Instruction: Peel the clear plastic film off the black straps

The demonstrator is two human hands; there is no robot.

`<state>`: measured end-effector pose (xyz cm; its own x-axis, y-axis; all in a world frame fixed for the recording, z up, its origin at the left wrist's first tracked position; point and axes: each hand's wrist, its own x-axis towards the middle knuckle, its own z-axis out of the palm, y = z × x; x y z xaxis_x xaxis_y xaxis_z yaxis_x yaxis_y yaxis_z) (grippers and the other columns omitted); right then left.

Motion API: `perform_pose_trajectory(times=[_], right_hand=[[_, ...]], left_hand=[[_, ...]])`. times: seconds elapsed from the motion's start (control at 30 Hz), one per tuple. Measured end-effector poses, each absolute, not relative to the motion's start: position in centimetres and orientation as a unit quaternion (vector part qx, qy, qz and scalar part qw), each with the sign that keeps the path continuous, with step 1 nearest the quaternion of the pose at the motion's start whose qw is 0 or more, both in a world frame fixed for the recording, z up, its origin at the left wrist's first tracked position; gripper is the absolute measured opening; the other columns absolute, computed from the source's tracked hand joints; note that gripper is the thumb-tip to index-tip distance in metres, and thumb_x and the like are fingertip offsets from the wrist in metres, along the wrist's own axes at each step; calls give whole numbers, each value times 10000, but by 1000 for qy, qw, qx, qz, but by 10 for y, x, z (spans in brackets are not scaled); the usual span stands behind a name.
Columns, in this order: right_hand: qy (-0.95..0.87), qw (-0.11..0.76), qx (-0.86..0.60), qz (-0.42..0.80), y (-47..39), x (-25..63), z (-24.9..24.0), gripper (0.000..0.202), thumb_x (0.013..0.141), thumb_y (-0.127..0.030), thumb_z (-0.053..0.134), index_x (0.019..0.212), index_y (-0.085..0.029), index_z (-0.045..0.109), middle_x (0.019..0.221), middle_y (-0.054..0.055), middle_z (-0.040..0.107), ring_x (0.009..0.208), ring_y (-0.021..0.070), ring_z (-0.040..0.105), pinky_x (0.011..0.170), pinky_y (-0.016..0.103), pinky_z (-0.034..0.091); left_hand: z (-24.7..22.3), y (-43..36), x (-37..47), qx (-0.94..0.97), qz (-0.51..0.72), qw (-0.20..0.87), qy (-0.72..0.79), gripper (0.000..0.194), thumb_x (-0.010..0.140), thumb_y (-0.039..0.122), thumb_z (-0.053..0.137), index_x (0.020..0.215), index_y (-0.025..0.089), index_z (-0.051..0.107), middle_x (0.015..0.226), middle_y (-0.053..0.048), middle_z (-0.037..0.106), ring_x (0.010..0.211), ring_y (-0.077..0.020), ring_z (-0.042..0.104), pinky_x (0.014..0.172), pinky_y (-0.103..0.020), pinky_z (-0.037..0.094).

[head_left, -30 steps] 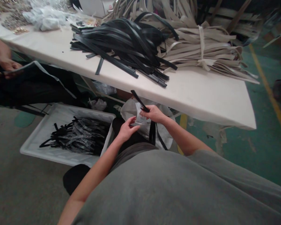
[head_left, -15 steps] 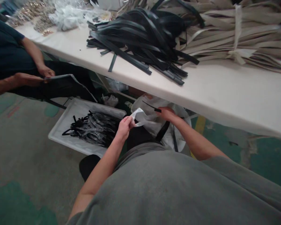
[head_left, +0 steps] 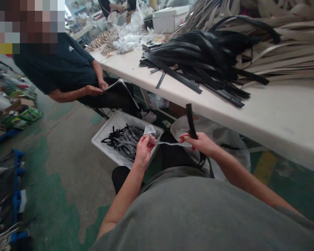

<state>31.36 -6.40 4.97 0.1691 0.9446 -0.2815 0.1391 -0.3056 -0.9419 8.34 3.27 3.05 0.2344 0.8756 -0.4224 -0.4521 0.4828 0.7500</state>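
My left hand (head_left: 143, 152) is closed on a crumpled end of a whitish, see-through strip (head_left: 149, 130), pinched between thumb and fingers. The strip runs taut across to my right hand (head_left: 204, 143), whose fingers wrap around a black strap (head_left: 189, 116). One end of this strap stands up above the fist, and dark lengths hang below it near my lap. Whether the strip is stuck to the strap is hidden by the fingers. Under my left hand, a white plastic bin (head_left: 101, 136) holds a heap of short black strips (head_left: 124, 141).
A pile of black straps (head_left: 199, 55) and beige straps (head_left: 290, 59) lies on the white table (head_left: 277, 115). A clear plastic bag (head_left: 232, 139) hangs below its edge. At left, a co-worker (head_left: 73, 69) sits holding a dark sheet. Blue pallets (head_left: 17, 174) stand on the floor.
My view has swung left. My right hand has come nearer the left, its black strap now upright, and the whitish strip is stretched between both hands.
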Motion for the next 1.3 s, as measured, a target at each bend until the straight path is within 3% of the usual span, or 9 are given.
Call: perform_pose_trajectory(times=[0.1,0.23,0.4,0.53,0.67,0.93,1.03,1.1,1.3], right_hand=[[-447,411,-602,519,-37,273,53,382,745,-431,700,1007,-154,736,754,47,694,609,128,578,410,182,427],[-446,391,-551,588,3,235,55,382,785,-465,654,948,-129,735,607,-6,592,428,62,412,372,192,370],[-495,440,-546,513,41,232,74,462,814,-521,613,1044,-131,702,582,-31,538,430,63,417,381,187,356],[-581,331,-518,533,56,228,84,434,738,-495,687,955,-120,707,556,-38,535,439,71,443,389,193,352],[-604,251,-475,589,55,205,76,341,699,-469,711,725,-136,644,496,-53,506,431,67,429,403,197,340],[-521,304,-500,621,62,168,72,209,677,-316,703,656,-169,556,430,-91,442,373,53,380,375,192,294],[-499,320,-516,618,69,162,70,213,680,-305,703,631,-171,545,421,-86,437,359,53,381,364,194,294],[-498,320,-518,617,73,158,64,219,685,-302,708,618,-170,545,419,-82,442,356,52,384,361,195,293],[-507,312,-530,604,76,145,44,237,723,-304,712,629,-171,540,418,-78,439,356,54,377,359,196,297]], left_hand=[[37,24,73,229,463,741,429,261,701,317,774,830,160,610,726,-6,687,636,-113,650,675,-251,521],[38,22,53,327,474,701,422,299,692,406,770,782,163,619,652,19,637,581,-96,595,635,-233,498],[44,39,12,581,395,555,445,220,775,392,676,805,174,682,621,33,620,561,-95,533,588,-218,439],[59,61,-13,718,319,417,458,174,799,295,611,888,200,728,754,17,694,672,-130,592,662,-239,460],[64,80,-21,751,314,345,467,203,815,281,572,910,206,735,829,-4,724,734,-157,622,693,-259,471],[39,96,-48,711,345,213,575,156,800,289,614,879,192,708,910,-60,703,860,-200,621,839,-318,458],[33,79,-55,638,362,303,608,327,855,431,546,684,186,678,688,-37,664,700,-179,603,738,-293,460],[32,62,-51,617,359,420,560,337,826,467,581,694,180,699,670,-27,671,663,-167,598,679,-267,455],[27,38,-24,602,337,510,514,189,749,331,683,800,169,766,686,5,689,660,-143,582,660,-233,446]])
